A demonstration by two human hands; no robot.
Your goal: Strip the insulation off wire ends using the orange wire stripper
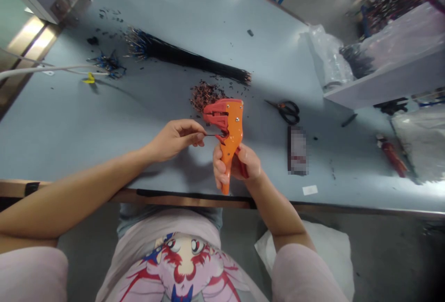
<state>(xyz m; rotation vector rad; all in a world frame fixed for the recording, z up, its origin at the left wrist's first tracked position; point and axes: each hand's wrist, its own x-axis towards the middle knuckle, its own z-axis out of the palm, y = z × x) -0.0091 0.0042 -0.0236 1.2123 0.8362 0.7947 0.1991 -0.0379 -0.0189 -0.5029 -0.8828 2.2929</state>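
Orange-and-red plastic wire stripper point(233, 128), logged by me from afar, clasped in the right hand point(243, 165) above the pale blue workbench point(104, 121), left hand point(175, 141) pinching a thin black wire point(211, 135) into its jaws.

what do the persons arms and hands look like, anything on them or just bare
The left hand and right hand are bare, with no gloves, and neither forearm shows a watch or band. The left sleeve and right sleeve are short and pale pink, belonging to a top printed with a red-and-blue cartoon character.
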